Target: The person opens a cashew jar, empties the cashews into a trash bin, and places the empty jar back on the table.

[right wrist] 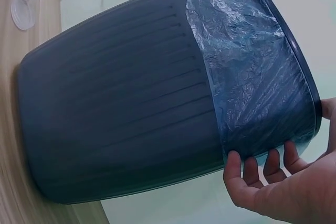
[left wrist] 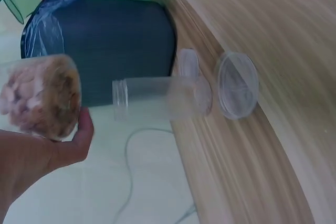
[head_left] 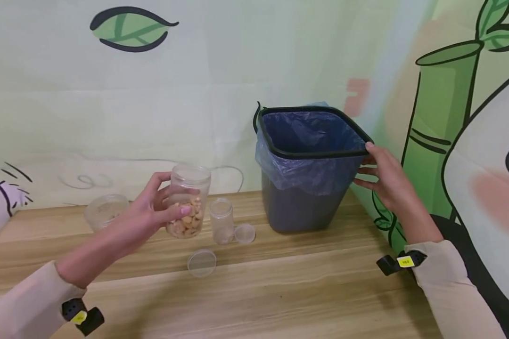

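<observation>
My left hand [head_left: 146, 207] grips a clear plastic jar [head_left: 192, 181] of pale, cashew-like nuts [head_left: 188, 220], held upright above the table. Its thumb lies across the near side, the fingers round the back. At the right, my right hand [head_left: 388, 179] holds the black rim of a dark grey trash bin [head_left: 297, 212], thumb on top of the rim and fingers spread along the outside. In the right wrist view those fingertips touch a blue plastic liner [right wrist: 247, 72] folded over the bin's edge. A slim clear jar [head_left: 222, 222] stands between the nut jar and the bin.
A small round lid [head_left: 244, 233] lies beside the slim jar, and a larger clear lid [head_left: 201, 263] lies nearer the front. Partly behind my left forearm is a wide clear container [head_left: 106, 207]. A painted wall [head_left: 220, 61] rises directly behind the wooden table [head_left: 280, 292].
</observation>
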A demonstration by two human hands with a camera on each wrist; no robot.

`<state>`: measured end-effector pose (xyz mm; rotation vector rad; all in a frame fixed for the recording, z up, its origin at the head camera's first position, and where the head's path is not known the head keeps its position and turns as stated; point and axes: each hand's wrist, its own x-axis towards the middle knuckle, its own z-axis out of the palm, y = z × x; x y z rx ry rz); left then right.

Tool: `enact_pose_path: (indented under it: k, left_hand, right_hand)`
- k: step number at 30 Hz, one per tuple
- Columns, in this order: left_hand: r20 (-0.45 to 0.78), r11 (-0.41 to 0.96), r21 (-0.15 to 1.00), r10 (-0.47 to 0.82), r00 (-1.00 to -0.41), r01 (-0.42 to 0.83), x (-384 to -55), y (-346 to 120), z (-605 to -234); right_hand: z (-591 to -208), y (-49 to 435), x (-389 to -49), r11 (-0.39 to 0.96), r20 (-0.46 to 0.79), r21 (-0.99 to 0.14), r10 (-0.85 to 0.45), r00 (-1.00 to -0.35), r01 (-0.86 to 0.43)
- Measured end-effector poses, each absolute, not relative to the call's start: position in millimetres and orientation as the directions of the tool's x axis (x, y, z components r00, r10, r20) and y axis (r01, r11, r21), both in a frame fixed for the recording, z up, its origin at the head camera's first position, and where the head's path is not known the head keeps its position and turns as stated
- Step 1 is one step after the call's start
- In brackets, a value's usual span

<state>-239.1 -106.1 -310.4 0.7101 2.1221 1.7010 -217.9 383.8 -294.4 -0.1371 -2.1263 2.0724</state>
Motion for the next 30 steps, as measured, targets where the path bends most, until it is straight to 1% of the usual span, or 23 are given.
enact_pose_path:
  k: [4,8,13,16,19,22,26,30]
  left_hand:
    - [0.094,0.174,0.959,0.544,-0.834,0.222,-242,-96,-309]
    - [0.128,0.183,0.952,0.493,-0.86,0.247,-246,-88,-312]
    - [0.171,0.128,0.961,0.425,-0.889,0.246,-252,-80,-312]
    - [0.199,0.101,0.96,0.404,-0.893,0.26,-253,-77,-309]
    - [0.22,0.109,0.953,0.398,-0.891,0.284,-252,-74,-305]
    - [0.248,0.123,0.941,0.384,-0.89,0.315,-252,-70,-300]
    - [0.273,0.131,0.932,0.357,-0.893,0.337,-254,-65,-292]
    - [0.297,0.13,0.925,0.341,-0.892,0.357,-257,-60,-286]
  right_hand:
    - [-296,383,-217,0.003,0.037,-0.999,0.191,-0.981,-0.037]
    - [-298,382,-217,-0.022,0.026,-0.999,0.195,-0.981,-0.03]
    - [-296,381,-215,-0.04,0.013,-0.999,0.19,-0.982,-0.021]
    - [-293,382,-212,0.004,-0.005,-1.0,0.18,-0.984,0.006]
    - [-289,384,-209,0.077,-0.007,-0.997,0.18,-0.984,0.021]
    - [-286,385,-207,0.126,0.025,-0.992,0.171,-0.985,-0.003]
    - [-288,383,-208,0.117,0.046,-0.993,0.137,-0.989,-0.03]
    - [-290,381,-211,0.09,0.025,-0.996,0.14,-0.99,-0.012]
